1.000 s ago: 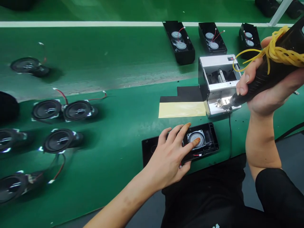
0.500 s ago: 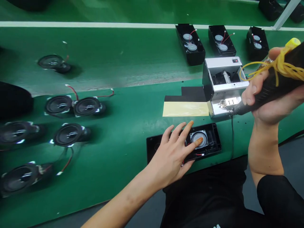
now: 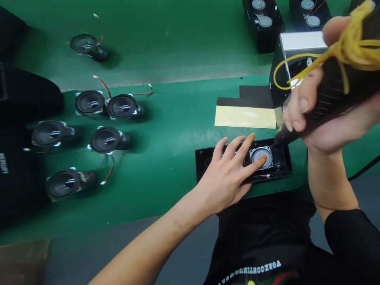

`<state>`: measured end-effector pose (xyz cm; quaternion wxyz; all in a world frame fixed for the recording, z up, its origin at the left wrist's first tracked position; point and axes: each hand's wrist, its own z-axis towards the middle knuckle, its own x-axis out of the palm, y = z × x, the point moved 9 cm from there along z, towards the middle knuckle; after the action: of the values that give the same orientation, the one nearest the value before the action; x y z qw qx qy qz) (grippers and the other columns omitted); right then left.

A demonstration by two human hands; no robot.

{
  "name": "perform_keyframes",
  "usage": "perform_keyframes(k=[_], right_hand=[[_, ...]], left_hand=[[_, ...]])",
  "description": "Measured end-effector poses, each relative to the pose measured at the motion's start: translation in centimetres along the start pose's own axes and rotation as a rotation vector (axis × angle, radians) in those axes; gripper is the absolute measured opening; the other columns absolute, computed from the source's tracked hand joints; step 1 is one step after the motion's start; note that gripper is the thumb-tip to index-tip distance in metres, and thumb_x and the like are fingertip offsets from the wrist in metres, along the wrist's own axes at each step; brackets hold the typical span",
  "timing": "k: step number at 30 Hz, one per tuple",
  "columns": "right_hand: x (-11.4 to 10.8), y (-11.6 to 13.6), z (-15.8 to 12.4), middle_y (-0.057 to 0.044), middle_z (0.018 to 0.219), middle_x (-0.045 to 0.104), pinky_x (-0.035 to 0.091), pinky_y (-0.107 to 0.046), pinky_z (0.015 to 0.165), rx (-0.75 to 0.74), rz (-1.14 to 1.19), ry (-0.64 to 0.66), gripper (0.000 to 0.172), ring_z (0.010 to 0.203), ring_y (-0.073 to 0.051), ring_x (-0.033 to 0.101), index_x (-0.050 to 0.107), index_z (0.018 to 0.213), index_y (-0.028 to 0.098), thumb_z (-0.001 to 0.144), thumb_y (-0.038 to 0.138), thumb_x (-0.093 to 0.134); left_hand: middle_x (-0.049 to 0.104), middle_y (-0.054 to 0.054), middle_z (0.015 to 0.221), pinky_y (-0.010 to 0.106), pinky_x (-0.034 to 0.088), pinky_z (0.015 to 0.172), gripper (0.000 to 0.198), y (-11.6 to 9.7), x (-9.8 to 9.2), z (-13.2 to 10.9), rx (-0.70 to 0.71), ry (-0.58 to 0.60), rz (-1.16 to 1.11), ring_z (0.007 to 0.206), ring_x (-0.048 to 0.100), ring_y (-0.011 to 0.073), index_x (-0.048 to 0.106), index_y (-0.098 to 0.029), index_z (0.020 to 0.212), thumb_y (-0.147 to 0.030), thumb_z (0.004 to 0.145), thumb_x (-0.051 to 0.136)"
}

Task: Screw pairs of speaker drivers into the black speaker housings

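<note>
My left hand [image 3: 230, 174] lies flat with fingers spread on a black speaker housing [image 3: 208, 158] near the table's front edge, two fingertips resting on the round speaker driver [image 3: 264, 155] seated in it. My right hand [image 3: 323, 114] is wrapped round a black electric screwdriver [image 3: 335, 95] bound with yellow rubber bands [image 3: 353, 47]. The screwdriver's tip points down at the housing's upper right corner, just above it.
A silver screw feeder box [image 3: 299, 41] stands behind the housing, with a yellow and black sheet [image 3: 245, 116] to its left. Several loose speaker drivers [image 3: 121, 106] with red wires lie on the green table at left. More black housings [image 3: 263, 23] stand at the back right.
My right hand has carried the screwdriver from the screw feeder down toward the housing's right corner. The view has shifted down and closer. My left hand stays on the driver.
</note>
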<state>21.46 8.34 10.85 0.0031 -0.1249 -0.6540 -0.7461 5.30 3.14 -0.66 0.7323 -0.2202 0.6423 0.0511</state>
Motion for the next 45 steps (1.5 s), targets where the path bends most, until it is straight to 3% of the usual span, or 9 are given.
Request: perform_keyframes(k=[3,6,9,12,18,29,35,40,45], right_hand=[[0.2,-1.6,0.1,0.005,0.056,0.048,0.037,-0.030,0.039,-0.074,0.100,-0.019,0.068,0.043,-0.016,0.045,0.058,0.090,0.027,0.076,0.091,0.073],[-0.6,-3.1,0.3,0.002,0.064,0.055,0.043,-0.037,0.043,-0.080,0.054,-0.016,0.078,0.049,-0.020,0.051,0.061,0.106,0.030,0.072,0.101,0.064],[-1.1,-4.0,0.3,-0.001,0.066,0.053,0.041,-0.039,0.041,-0.113,0.069,-0.012,0.088,0.049,-0.022,0.049,0.064,0.112,0.032,0.069,0.109,0.050],[-0.7,-4.2,0.4,0.000,0.064,0.052,0.039,-0.038,0.041,-0.154,0.111,0.015,0.082,0.047,-0.020,0.045,0.066,0.113,0.031,0.075,0.103,0.054],[-0.8,-4.4,0.4,0.003,0.063,0.052,0.035,-0.035,0.039,-0.141,0.112,-0.039,0.077,0.044,-0.019,0.043,0.065,0.112,0.030,0.081,0.100,0.053],[-0.9,-5.1,0.4,0.004,0.065,0.056,0.038,-0.032,0.039,-0.133,0.150,0.016,0.075,0.045,-0.017,0.048,0.060,0.114,0.030,0.078,0.096,0.064],[-0.8,-7.9,0.3,0.005,0.064,0.055,0.039,-0.030,0.034,-0.044,0.194,0.088,0.091,0.041,-0.014,0.046,0.063,0.109,0.026,0.058,0.101,0.072],[0.2,-8.9,-1.0,0.003,0.061,0.057,0.034,-0.027,0.032,-0.047,0.193,0.176,0.077,0.038,-0.013,0.042,0.060,0.101,0.026,0.073,0.098,0.064],[0.9,-8.9,-1.7,0.001,0.056,0.055,0.034,-0.027,0.031,-0.029,0.203,0.239,0.073,0.037,-0.014,0.041,0.062,0.091,0.023,0.071,0.093,0.069]], left_hand=[[0.027,0.026,0.174,0.077,0.029,0.118,0.075,0.0,-0.1,0.0,0.007,0.005,-0.008,0.151,0.038,0.0512,0.055,-0.027,0.150,-0.030,0.080,0.081],[0.026,0.027,0.174,0.078,0.029,0.119,0.075,0.1,-0.2,0.0,0.004,0.038,-0.004,0.152,0.038,0.0517,0.054,-0.027,0.151,-0.029,0.082,0.081],[0.025,0.027,0.175,0.077,0.030,0.119,0.073,0.0,-0.3,0.1,0.001,0.076,-0.003,0.152,0.037,0.0515,0.054,-0.026,0.151,-0.030,0.083,0.080],[0.026,0.027,0.174,0.078,0.031,0.118,0.072,-0.1,-0.7,0.2,0.002,0.072,-0.004,0.151,0.038,0.0524,0.055,-0.026,0.149,-0.029,0.083,0.081],[0.028,0.028,0.173,0.077,0.032,0.118,0.073,-0.2,-0.6,0.3,0.005,0.052,0.000,0.149,0.041,0.0520,0.054,-0.026,0.149,-0.029,0.081,0.081],[0.027,0.024,0.175,0.075,0.029,0.120,0.071,-0.2,-0.3,0.3,-0.014,0.037,-0.013,0.151,0.037,0.0496,0.059,-0.026,0.147,-0.028,0.080,0.080],[0.033,0.026,0.170,0.074,0.031,0.119,0.071,-0.2,-0.4,0.4,-0.002,0.059,-0.001,0.147,0.039,0.0497,0.060,-0.024,0.148,-0.028,0.080,0.081],[0.034,0.026,0.167,0.073,0.033,0.117,0.071,-0.3,0.0,0.5,0.013,0.088,0.024,0.145,0.039,0.0486,0.057,-0.025,0.152,-0.033,0.085,0.078],[0.040,0.024,0.162,0.073,0.030,0.118,0.072,-0.2,0.0,0.6,0.006,0.132,0.005,0.146,0.038,0.0475,0.055,-0.026,0.156,-0.037,0.088,0.075]])
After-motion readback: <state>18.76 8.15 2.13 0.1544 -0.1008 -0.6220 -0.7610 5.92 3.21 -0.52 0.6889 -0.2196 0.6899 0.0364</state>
